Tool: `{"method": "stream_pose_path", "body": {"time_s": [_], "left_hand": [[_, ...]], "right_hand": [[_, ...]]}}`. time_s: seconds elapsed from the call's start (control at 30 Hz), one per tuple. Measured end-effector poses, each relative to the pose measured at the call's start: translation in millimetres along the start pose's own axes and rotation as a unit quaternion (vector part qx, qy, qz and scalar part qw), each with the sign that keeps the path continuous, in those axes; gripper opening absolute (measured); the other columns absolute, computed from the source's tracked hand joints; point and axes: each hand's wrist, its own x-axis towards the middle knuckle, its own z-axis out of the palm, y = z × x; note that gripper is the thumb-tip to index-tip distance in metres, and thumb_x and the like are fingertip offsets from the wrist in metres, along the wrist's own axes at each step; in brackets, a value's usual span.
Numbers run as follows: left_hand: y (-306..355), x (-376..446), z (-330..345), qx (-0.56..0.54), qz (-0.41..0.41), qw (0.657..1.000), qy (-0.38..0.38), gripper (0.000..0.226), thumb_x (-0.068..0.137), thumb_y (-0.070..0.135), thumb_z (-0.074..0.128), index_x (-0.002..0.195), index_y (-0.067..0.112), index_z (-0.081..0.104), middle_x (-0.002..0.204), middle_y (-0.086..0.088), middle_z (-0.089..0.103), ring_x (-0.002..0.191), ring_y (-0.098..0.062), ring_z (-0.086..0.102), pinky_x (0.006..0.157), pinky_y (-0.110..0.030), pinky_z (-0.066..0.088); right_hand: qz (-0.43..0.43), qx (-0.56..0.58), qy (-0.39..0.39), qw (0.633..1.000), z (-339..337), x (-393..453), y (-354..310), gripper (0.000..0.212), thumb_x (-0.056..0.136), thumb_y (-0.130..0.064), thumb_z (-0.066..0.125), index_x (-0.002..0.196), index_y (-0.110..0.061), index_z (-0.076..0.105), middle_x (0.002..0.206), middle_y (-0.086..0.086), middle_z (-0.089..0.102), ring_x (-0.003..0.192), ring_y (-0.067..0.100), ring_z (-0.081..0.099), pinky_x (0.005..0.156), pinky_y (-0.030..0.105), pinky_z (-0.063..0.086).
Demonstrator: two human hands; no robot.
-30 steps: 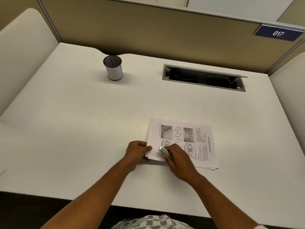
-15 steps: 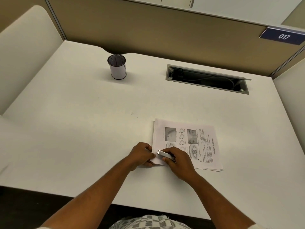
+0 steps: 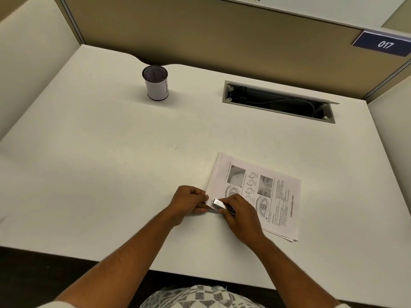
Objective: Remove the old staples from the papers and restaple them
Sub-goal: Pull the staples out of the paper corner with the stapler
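Observation:
A stack of printed papers [image 3: 275, 196] with eye drawings lies on the white desk [image 3: 111, 152], right of centre near the front. My left hand [image 3: 189, 202] pinches the stack's near left corner. My right hand [image 3: 241, 215] grips a small silver metal tool [image 3: 219, 204], its tip resting on that same corner just beside my left fingers. The staple itself is too small to make out.
A mesh pen cup [image 3: 155, 82] stands at the back left. A recessed cable tray [image 3: 279, 101] is cut into the desk at the back right. Beige partition walls close in the back and both sides; a sign reads 017 [image 3: 383, 44].
My hands and the tool have stayed on the paper's corner. The view has shifted slightly, with the camera tilted a little.

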Motion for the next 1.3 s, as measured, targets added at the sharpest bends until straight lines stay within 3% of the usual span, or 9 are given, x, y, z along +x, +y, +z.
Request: {"method": "stream_pose_path", "body": {"time_s": [0.07, 0.23, 0.4, 0.67, 0.83, 0.93, 1.03, 1.3], "left_hand": [[-0.3, -1.0, 0.9, 0.0, -0.001, 1.0, -0.002, 0.018, 0.083, 0.008, 0.082, 0.096, -0.003, 0.074, 0.086, -0.019, 0.079, 0.078, -0.027, 0.079, 0.066, -0.033, 0.065], [-0.5, -0.2, 2.2, 0.006, 0.003, 1.0, 0.01, 0.019, 0.08, 0.001, 0.083, 0.095, -0.007, 0.074, 0.078, -0.015, 0.077, 0.068, -0.023, 0.077, 0.062, -0.031, 0.063], [-2.5, 1.0, 2.2, 0.007, 0.011, 1.0, 0.003, 0.022, 0.079, -0.001, 0.083, 0.097, -0.01, 0.073, 0.089, -0.023, 0.077, 0.074, -0.028, 0.077, 0.066, -0.033, 0.065], [-3.4, 1.7, 3.3, -0.008, 0.008, 1.0, -0.008, 0.02, 0.079, 0.0, 0.083, 0.095, -0.008, 0.074, 0.09, -0.022, 0.078, 0.077, -0.03, 0.079, 0.066, -0.033, 0.065], [-3.6, 1.4, 6.5, -0.023, 0.007, 1.0, -0.007, 0.019, 0.081, -0.001, 0.081, 0.097, -0.006, 0.072, 0.088, -0.02, 0.079, 0.075, -0.028, 0.079, 0.063, -0.031, 0.063], [-2.5, 1.2, 7.7, -0.026, 0.012, 0.999, -0.018, 0.017, 0.08, 0.001, 0.083, 0.093, -0.006, 0.072, 0.084, -0.019, 0.078, 0.074, -0.029, 0.079, 0.064, -0.033, 0.064], [-0.8, 0.3, 8.7, -0.029, 0.013, 0.999, -0.03, 0.012, 0.08, 0.001, 0.082, 0.088, -0.002, 0.073, 0.079, -0.016, 0.076, 0.072, -0.026, 0.078, 0.064, -0.033, 0.064], [-1.1, -2.3, 8.9, -0.072, -0.028, 0.996, -0.034, 0.026, 0.086, -0.002, 0.077, 0.109, -0.011, 0.069, 0.086, -0.017, 0.079, 0.074, -0.027, 0.078, 0.067, -0.035, 0.066]], "right_hand": [[0.005, 0.006, 0.0, 1.0, 0.9, -0.1, 0.3, 0.018, 0.094, -0.027, 0.07, 0.113, -0.027, 0.072, 0.098, -0.01, 0.062, 0.085, 0.008, 0.059, 0.071, 0.03, 0.053], [0.008, 0.013, 0.008, 1.0, 3.1, -0.1, 1.0, 0.02, 0.093, -0.026, 0.073, 0.113, -0.029, 0.072, 0.096, -0.012, 0.062, 0.085, 0.008, 0.06, 0.071, 0.028, 0.053], [-0.003, 0.007, 0.018, 1.0, 5.5, -1.1, 0.3, 0.021, 0.093, -0.024, 0.073, 0.114, -0.026, 0.073, 0.096, -0.009, 0.063, 0.084, 0.009, 0.06, 0.069, 0.025, 0.051], [0.012, 0.05, 0.041, 0.998, 9.4, -2.0, 0.5, 0.017, 0.092, -0.022, 0.073, 0.109, -0.025, 0.072, 0.093, -0.012, 0.063, 0.082, 0.003, 0.056, 0.071, 0.018, 0.046], [0.022, 0.034, 0.021, 0.999, 8.1, -1.2, -1.4, 0.018, 0.095, -0.025, 0.068, 0.113, -0.026, 0.067, 0.099, -0.013, 0.064, 0.086, 0.006, 0.058, 0.073, 0.024, 0.048], [0.001, -0.027, 0.003, 1.0, 4.0, -0.5, -6.8, 0.033, 0.096, -0.026, 0.063, 0.129, -0.033, 0.06, 0.113, -0.013, 0.066, 0.095, 0.009, 0.064, 0.077, 0.027, 0.053], [-0.032, -0.059, -0.007, 0.998, 2.4, 1.6, -10.9, 0.036, 0.097, -0.021, 0.059, 0.131, -0.03, 0.06, 0.11, -0.006, 0.067, 0.095, 0.016, 0.065, 0.077, 0.035, 0.056], [-0.044, -0.063, -0.009, 0.997, 2.6, 4.4, -10.4, 0.026, 0.1, -0.018, 0.056, 0.125, -0.025, 0.062, 0.106, -0.004, 0.067, 0.094, 0.019, 0.061, 0.08, 0.037, 0.052]]}}
